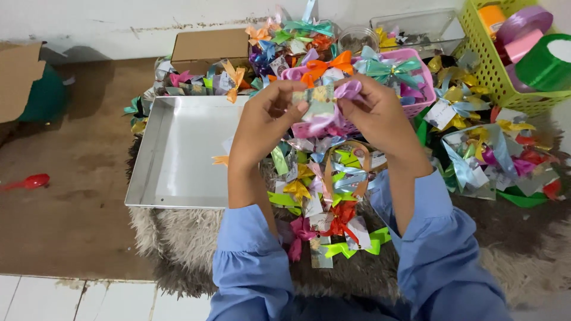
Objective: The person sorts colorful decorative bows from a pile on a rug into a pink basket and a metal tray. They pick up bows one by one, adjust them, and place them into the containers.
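My left hand [264,119] and my right hand [377,113] are raised together above a heap of ribbon bows [324,196] on a shaggy rug. Between their fingertips they hold one small piece: a little patterned card [320,98] with a lilac ribbon bow [348,89] on it. The left fingers pinch the card's left side, and the right thumb and fingers grip the lilac ribbon. Both arms wear light blue sleeves. A pink basket [416,56] filled with bows sits right behind the hands.
An empty silver metal tray [178,148] lies to the left. A cardboard box [208,47] stands behind it. A yellow-green basket [493,71] with ribbon rolls is at the far right, beside clear plastic containers [416,27]. A red spoon [27,182] lies on the brown floor.
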